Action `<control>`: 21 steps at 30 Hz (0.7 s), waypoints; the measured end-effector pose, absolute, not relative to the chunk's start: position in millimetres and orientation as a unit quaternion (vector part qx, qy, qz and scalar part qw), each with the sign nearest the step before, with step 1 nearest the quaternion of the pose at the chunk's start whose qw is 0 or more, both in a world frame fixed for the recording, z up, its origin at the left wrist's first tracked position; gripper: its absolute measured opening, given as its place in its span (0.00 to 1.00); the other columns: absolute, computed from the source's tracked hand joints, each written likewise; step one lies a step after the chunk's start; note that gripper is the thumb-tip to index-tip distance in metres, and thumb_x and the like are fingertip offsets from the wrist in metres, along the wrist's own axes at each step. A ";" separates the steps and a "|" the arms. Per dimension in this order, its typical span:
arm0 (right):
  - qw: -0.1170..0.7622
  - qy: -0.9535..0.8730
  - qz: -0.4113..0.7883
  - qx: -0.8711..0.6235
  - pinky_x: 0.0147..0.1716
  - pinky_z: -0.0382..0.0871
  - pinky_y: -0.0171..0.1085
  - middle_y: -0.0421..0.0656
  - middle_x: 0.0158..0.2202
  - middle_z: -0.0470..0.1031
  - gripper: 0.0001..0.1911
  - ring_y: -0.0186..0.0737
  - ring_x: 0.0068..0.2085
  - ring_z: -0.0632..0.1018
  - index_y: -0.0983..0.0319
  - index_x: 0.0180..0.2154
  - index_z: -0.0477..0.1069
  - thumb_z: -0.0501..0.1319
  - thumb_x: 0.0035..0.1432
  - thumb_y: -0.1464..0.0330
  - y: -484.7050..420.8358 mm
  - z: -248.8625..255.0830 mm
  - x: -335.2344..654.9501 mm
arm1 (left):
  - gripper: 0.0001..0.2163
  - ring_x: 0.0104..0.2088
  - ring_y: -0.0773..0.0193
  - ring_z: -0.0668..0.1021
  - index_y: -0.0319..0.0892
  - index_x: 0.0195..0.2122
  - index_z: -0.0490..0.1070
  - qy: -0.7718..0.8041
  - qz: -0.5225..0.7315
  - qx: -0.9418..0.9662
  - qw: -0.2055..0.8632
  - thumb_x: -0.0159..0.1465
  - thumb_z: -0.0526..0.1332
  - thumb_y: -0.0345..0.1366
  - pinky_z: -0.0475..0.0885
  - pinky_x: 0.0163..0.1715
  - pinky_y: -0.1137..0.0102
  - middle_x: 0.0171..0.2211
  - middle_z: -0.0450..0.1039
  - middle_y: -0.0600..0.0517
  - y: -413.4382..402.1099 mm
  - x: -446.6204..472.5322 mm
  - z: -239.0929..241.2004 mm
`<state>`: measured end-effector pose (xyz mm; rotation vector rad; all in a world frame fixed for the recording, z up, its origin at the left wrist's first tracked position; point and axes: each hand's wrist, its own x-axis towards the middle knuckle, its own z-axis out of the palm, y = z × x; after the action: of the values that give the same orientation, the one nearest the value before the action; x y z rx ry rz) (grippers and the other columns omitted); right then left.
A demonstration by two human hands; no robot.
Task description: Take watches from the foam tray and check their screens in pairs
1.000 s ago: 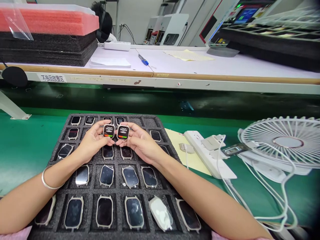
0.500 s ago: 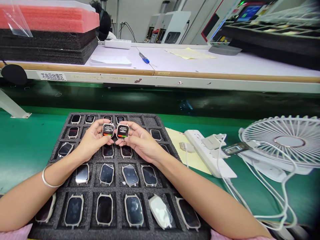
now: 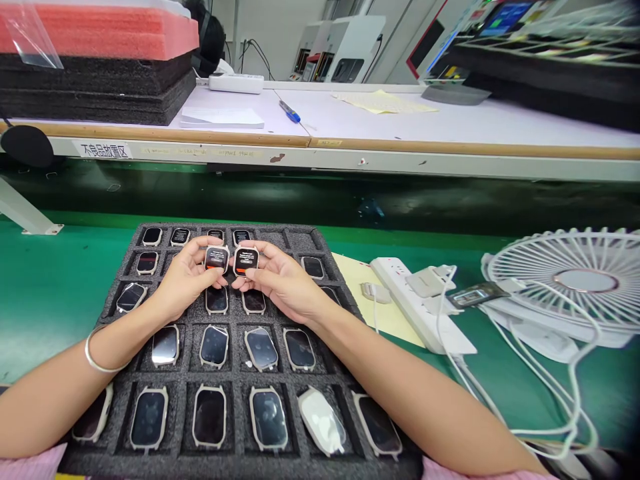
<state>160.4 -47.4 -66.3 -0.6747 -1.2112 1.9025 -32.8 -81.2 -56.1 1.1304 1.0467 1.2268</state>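
Observation:
My left hand (image 3: 189,275) grips a smartwatch (image 3: 217,256) without a strap, its thumb on the lower part of the lit screen. Beside it, my right hand (image 3: 277,275) holds a second smartwatch (image 3: 247,261), thumb also at the bottom of its screen. Both screens show small white text with a red area below. The two watches are side by side, a narrow gap between them, above a dark foam tray (image 3: 181,373). Several more strapless watches lie in its compartments, such as one dark-screened watch (image 3: 209,417). One watch (image 3: 321,420) lies with its pale back up.
On the right are a white power strip (image 3: 395,283) with plugs and cables, yellow paper (image 3: 350,275) and a white fan (image 3: 583,280). A shelf (image 3: 320,127) crosses behind, bearing stacked foam (image 3: 95,83), a blue pen (image 3: 289,112) and papers.
Both thumbs have shifted slightly on the screens. The green area seen beside the red on each screen no longer shows. The watches stay in nearly the same place.

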 end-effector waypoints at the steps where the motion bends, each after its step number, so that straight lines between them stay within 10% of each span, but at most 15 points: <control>1: 0.384 -0.475 0.746 -0.265 0.37 0.78 0.37 0.41 0.44 0.80 0.25 0.37 0.34 0.83 0.57 0.50 0.68 0.70 0.50 0.73 -47.5 -66.1 160.3 | 0.23 0.25 0.70 0.80 0.42 0.49 0.66 0.441 0.519 0.478 0.555 0.53 0.70 0.30 0.77 0.29 0.74 0.35 0.76 0.54 -81.2 -32.7 -56.1; 21: 0.406 -0.488 0.712 -0.300 0.28 0.67 0.34 0.38 0.37 0.79 0.24 0.31 0.26 0.76 0.59 0.47 0.69 0.74 0.50 0.65 -44.5 -67.9 160.5 | 0.21 0.29 0.61 0.85 0.40 0.52 0.69 0.426 0.501 0.466 0.592 0.58 0.68 0.34 0.83 0.33 0.68 0.41 0.79 0.50 -86.0 -31.9 -51.4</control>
<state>160.5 -44.5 -67.9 -0.7576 -1.2302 1.7977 -31.9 -86.0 -51.4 1.0849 0.9903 1.1652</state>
